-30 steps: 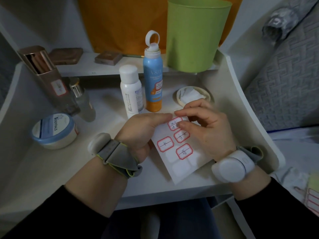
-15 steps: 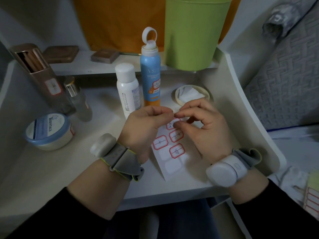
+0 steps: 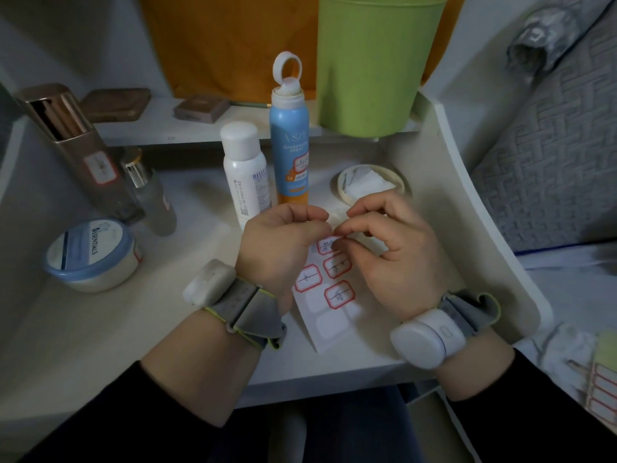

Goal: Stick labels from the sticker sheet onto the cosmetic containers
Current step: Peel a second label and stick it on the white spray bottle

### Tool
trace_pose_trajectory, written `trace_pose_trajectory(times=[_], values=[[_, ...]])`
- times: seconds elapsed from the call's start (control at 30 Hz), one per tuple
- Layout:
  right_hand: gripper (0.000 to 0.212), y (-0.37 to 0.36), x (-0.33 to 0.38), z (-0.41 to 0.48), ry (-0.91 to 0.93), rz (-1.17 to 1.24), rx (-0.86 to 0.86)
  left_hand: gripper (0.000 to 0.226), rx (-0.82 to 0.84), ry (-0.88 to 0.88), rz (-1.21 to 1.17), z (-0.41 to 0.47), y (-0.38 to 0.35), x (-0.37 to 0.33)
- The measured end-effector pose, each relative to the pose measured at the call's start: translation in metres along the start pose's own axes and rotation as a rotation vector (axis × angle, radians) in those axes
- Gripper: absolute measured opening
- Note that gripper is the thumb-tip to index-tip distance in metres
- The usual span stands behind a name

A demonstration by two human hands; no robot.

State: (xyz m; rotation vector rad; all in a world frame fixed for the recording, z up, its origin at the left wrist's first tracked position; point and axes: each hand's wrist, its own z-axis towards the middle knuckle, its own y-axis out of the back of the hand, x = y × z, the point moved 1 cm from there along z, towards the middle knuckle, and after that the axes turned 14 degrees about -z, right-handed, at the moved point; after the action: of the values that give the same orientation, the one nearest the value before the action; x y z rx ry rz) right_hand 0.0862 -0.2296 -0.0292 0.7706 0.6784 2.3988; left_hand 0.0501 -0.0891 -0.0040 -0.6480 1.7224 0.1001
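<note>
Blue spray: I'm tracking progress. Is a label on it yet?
Yes, on: a red-bordered label sits on the front of the upright blue spray.

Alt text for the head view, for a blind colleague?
The left hand holds a sticker sheet by its top edge while the right hand pinches its topmost red-bordered label. Behind stand a white bottle and a labelled blue spray bottle.
</note>
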Motion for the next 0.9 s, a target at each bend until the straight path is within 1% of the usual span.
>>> trace_pose_trajectory(times=[0.1, 0.2, 0.47, 0.7, 0.9], values=[[0.007, 0.0006, 0.0000, 0.0005, -0.029, -0.015, 0.017, 0.020, -0.001, -0.069, 0.073, -0.0025, -0.0018, 0.0005], [0.006, 0.0004, 0.0005, -0.0001, -0.047, -0.019, 0.042, 0.017, 0.015, -0.095, 0.127, -0.0035, -0.0018, -0.0019], [0.006, -0.0003, 0.0001, 0.0005, -0.034, -0.027, -0.006, 0.019, 0.027, -0.069, -0.022, -0.0075, -0.0012, -0.0015], [0.010, 0.0008, 0.0028, -0.0001, 0.005, -0.058, -0.047, 0.021, -0.016, -0.083, -0.020, -0.0056, -0.0039, 0.0017], [0.011, 0.0029, 0.0056, 0.0011, 0.093, -0.188, -0.048, 0.021, -0.026, -0.041, 0.009, -0.0028, -0.0049, 0.0009]])
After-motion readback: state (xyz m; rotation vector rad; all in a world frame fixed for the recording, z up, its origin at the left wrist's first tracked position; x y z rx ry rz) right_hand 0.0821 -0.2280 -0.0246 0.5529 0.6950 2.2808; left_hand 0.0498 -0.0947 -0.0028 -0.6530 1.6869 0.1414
